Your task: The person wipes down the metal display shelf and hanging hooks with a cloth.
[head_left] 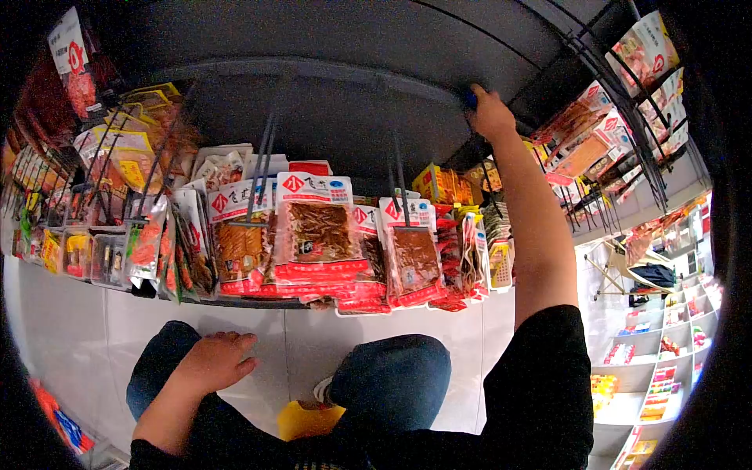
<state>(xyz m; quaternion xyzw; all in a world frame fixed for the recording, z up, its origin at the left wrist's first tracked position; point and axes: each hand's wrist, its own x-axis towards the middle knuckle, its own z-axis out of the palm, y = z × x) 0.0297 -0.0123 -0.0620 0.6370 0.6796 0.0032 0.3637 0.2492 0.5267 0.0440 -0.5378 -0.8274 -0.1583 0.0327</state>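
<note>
Your black sleeve (540, 376) is crossing below the dark rack (337, 69); your right hand (493, 117) is touching a blue item (470, 99) at the rack's upper-right edge, pinch unclear, ideally sparing the packets (317, 235). Your left hand (210, 363) is lying loosely spread below.

Packaged snack foods (317, 227) crowd a dark display rack (313, 66) in a shop, where vacuum-sealed packets with red-and-white labels stand in rows and others hang from metal hooks (398, 168). A pale tiled floor (258, 313) runs beneath, and at right, white shelves (638, 341) divided into compartments hold more brightly coloured goods (603, 388).
</note>
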